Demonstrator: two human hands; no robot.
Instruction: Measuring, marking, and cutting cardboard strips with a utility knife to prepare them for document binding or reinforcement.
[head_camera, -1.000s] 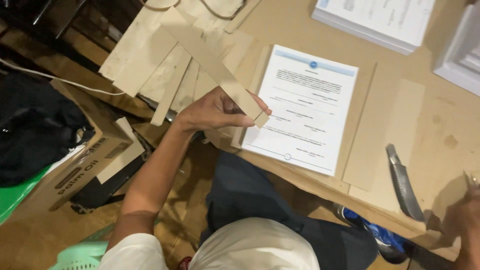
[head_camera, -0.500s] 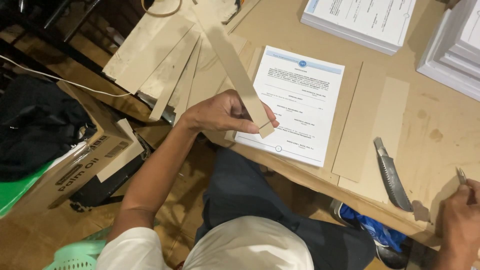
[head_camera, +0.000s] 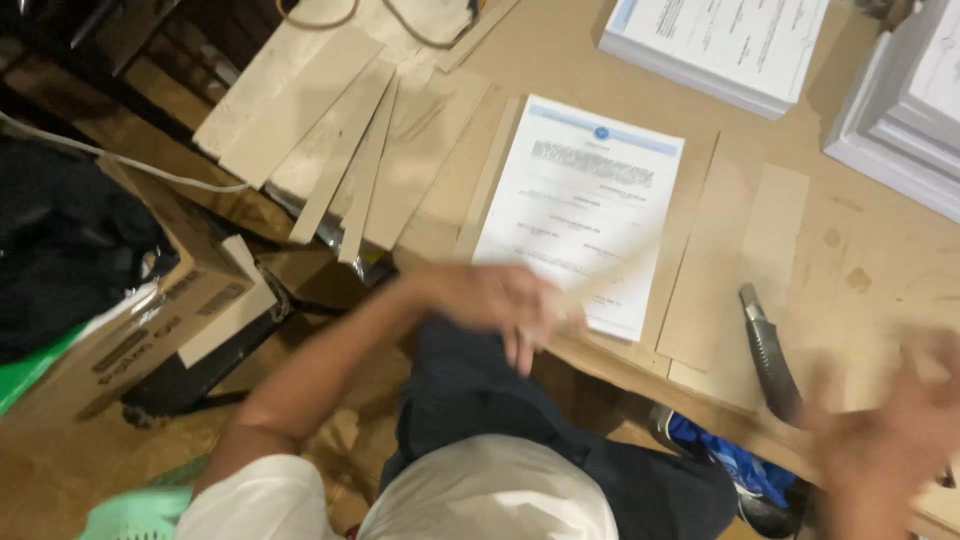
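My left hand (head_camera: 500, 305) grips a blurred cardboard strip (head_camera: 610, 275) over the printed sheet (head_camera: 570, 190); right hand (head_camera: 890, 430) blurred, grip indeterminate.

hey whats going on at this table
A person sits at a brown worktable. Their left hand holds a thin cardboard strip, blurred, over the near edge of a printed sheet stack. Their right hand is blurred at the table's right side, next to a utility knife; whether it holds anything is unclear. Cut cardboard strips lie fanned out at the left, and more paper stacks sit further back.
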